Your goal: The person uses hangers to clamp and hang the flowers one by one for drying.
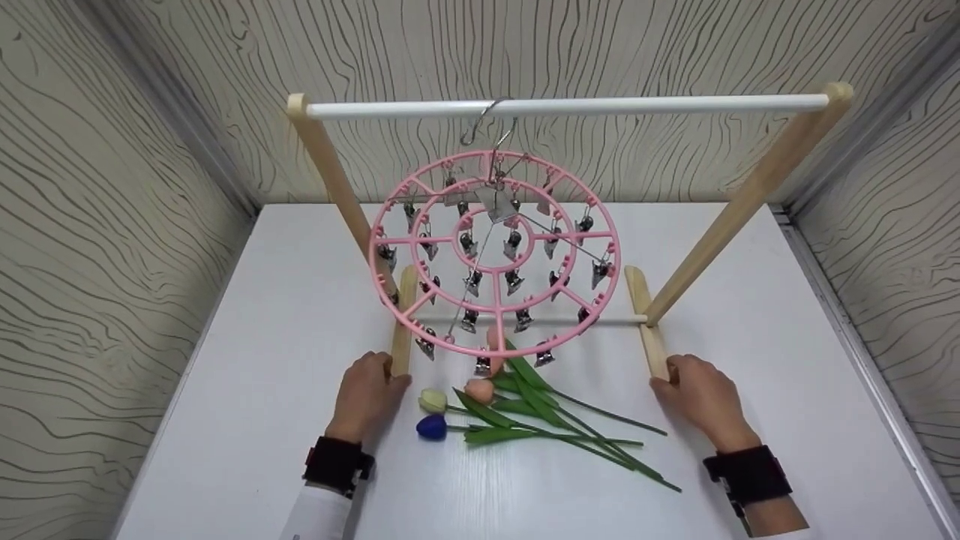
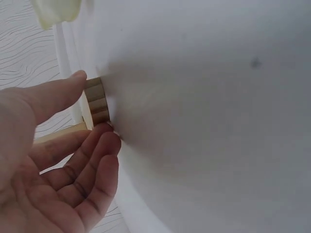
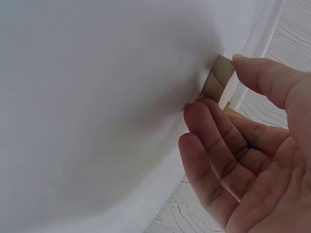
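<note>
A drying rack with wooden posts and a white top bar stands on the white table. My left hand pinches the front end of its left wooden foot between thumb and fingers; the left wrist view shows the foot's end face in that grip. On the other side, my right hand pinches the right foot the same way, its end between thumb and fingers. A pink round clip hanger with several metal clips hangs by a hook from the bar.
Between the hands lie artificial tulips with green leaves: a blue one, a pale yellow one, a peach one and another partly behind the hanger's rim. Wood-patterned panels enclose the table's back and sides.
</note>
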Tool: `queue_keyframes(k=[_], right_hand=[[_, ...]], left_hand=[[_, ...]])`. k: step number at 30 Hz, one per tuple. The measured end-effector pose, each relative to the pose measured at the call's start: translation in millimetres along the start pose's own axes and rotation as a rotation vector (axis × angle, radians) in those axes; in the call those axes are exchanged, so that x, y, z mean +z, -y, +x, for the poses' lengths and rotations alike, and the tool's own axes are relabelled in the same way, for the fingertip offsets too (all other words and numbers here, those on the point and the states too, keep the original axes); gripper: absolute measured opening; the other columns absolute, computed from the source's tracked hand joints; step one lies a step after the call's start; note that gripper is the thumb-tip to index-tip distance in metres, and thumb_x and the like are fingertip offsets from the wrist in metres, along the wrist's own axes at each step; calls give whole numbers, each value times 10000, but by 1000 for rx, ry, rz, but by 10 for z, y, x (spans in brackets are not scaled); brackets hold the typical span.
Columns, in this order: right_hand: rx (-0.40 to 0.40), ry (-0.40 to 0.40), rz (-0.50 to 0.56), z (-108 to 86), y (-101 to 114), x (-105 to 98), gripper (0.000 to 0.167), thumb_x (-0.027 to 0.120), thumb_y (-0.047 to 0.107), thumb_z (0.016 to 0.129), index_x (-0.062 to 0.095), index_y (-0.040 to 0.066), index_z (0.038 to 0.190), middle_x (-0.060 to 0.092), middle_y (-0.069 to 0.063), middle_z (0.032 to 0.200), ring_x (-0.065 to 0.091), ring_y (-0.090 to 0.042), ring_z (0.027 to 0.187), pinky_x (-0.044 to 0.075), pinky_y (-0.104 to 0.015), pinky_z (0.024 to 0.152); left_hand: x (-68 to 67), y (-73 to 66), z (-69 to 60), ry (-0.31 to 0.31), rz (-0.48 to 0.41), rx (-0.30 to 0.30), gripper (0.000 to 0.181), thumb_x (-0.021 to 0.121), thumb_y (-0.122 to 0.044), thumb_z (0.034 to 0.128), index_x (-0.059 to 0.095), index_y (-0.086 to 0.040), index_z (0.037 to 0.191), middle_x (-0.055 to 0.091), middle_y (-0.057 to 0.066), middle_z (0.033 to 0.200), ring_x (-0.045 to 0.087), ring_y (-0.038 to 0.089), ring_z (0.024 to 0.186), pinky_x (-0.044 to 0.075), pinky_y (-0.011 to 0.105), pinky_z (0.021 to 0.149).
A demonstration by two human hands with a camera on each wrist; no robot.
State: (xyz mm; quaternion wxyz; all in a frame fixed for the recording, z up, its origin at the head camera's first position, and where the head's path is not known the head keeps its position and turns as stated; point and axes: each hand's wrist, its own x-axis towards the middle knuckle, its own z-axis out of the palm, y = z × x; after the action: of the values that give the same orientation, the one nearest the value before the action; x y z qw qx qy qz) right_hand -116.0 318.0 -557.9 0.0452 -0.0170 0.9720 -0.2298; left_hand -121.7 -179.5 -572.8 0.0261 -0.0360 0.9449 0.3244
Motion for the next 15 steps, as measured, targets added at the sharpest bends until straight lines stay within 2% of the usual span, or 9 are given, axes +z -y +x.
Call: queue_keyframes(k=[5,15], right_hand=[[11,-19,15,21,11,87,178,764,144,876,675,-10,884,582,-38,704,514,-201,632,404,-325,527],[18,-39,44,97,67,265,209,767,143,881,680,-34,951,592,-43,730,522,-201,653,421,-327,549]], left_hand=[[-47,67,84,-11,22,72,288,805,-204,858,569,-91,737,507,18,678,467,175,609,366,307,538],[-152,170,233,-12,12,91,229,790,-200,873,609,-84,795,520,21,703,477,175,632,373,311,549]])
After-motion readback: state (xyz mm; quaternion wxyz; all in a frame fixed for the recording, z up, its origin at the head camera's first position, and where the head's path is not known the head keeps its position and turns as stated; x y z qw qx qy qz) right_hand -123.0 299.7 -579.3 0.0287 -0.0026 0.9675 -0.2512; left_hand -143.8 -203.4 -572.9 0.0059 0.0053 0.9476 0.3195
